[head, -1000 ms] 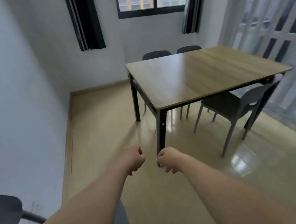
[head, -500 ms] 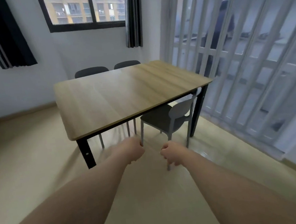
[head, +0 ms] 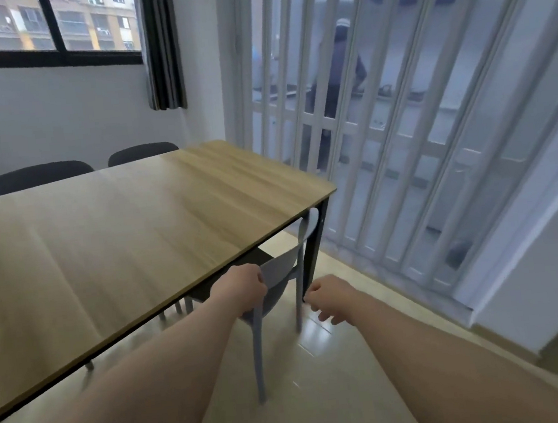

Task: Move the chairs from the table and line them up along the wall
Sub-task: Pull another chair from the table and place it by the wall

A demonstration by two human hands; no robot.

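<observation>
A grey chair stands tucked under the near right corner of the wooden table, its backrest towards me. My left hand covers the left end of that backrest, fingers curled round it. My right hand hovers just right of the chair's rear right leg, fingers loosely apart and holding nothing. Two dark chairs show only their backrests beyond the table's far edge.
A white folding screen door runs along the right, close to the table's corner, with a person behind it. A window and a dark curtain are on the far wall. Tiled floor lies between me and the chair.
I have turned right and stepped up to the table's near right corner. Both hands have come forward; the left one now closes on the grey chair's backrest and the right one has loosened.
</observation>
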